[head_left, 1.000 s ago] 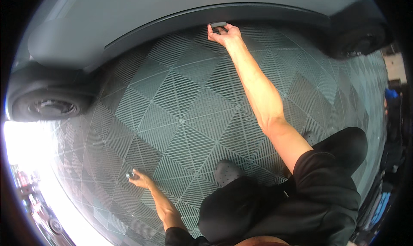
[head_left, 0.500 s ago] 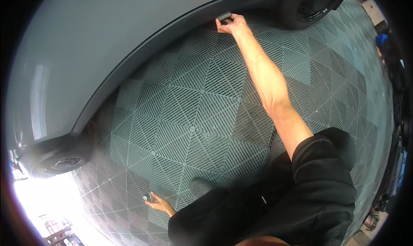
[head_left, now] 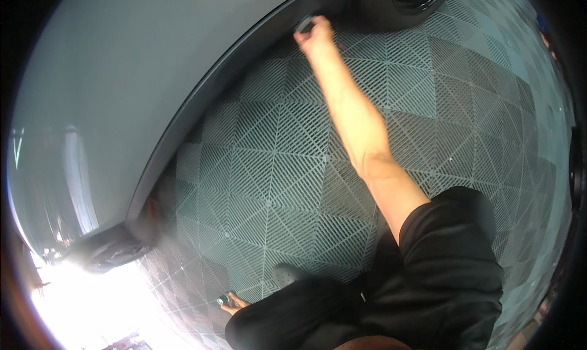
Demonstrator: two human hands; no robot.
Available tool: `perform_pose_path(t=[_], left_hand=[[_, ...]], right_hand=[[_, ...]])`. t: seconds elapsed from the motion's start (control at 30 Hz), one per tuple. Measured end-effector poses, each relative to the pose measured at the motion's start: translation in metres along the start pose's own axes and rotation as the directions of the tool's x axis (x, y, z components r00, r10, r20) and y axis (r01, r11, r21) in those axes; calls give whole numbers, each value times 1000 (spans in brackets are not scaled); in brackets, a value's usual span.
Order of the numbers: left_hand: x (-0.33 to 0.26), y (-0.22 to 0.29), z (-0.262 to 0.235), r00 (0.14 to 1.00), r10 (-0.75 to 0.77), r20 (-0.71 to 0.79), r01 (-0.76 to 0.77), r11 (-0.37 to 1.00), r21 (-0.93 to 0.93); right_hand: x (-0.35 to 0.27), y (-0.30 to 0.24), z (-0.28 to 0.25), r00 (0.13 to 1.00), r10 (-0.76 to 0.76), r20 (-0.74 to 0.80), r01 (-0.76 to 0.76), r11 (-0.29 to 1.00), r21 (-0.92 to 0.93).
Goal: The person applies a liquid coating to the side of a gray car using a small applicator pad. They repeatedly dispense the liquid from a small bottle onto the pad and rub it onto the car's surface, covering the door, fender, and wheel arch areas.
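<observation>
At the end of my outstretched right arm, my right hand [head_left: 318, 37] grips a small dark block [head_left: 305, 24] that looks like an applicator pad. The block is at the black lower sill trim [head_left: 278, 32] of a grey car [head_left: 140, 74], just short of a wheel [head_left: 382, 7]. Whether it touches the trim I cannot tell. Low in the picture, my left hand [head_left: 237, 305] has its fingers around a small, roundish object with a pale, shiny end [head_left: 223, 300], perhaps a bottle. My sleeve and trouser leg hide part of that hand.
Ribbed grey interlocking floor tiles [head_left: 275, 166] lie between me and the car. Another wheel [head_left: 113, 249] shows at the lower left, beside strong glare. My grey perforated shoe [head_left: 286, 275] stands on the tiles. Dark items line the far right rim, too blurred to name.
The view has shifted. My right hand has moved along the sill trim closer to the upper wheel, and the block in it is more tilted. Both hands keep their hold.
</observation>
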State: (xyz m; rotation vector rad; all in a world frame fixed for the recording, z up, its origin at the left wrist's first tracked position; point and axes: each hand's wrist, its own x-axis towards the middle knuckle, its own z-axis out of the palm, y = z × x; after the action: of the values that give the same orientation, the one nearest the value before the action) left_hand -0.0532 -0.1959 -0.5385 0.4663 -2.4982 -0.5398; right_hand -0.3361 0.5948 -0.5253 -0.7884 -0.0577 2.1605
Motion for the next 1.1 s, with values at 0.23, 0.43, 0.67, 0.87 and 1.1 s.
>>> perform_pose_path(t=[0.23, 0.43, 0.67, 0.87, 1.1], left_hand=[[-3, -5, 8, 998, 62, 19, -61, 998, -8], [-4, -2, 11, 996, 87, 23, -87, 996, 1], [-7, 0, 14, 994, 103, 46, -104, 995, 8], [-8, 2, 17, 991, 116, 64, -117, 993, 9], [-10, -2, 25, 989, 126, 76, -126, 992, -7]], right_hand=[[1, -48, 10, 997, 73, 34, -79, 958, 275], [3, -68, 8, 989, 60, -137, -18, 958, 287], [-30, -72, 34, 981, 49, -187, 19, 939, 344], [-60, -74, 58, 984, -47, -170, 102, 937, 334], [-64, -28, 42, 793, -605, -67, 560, 768, -311]])
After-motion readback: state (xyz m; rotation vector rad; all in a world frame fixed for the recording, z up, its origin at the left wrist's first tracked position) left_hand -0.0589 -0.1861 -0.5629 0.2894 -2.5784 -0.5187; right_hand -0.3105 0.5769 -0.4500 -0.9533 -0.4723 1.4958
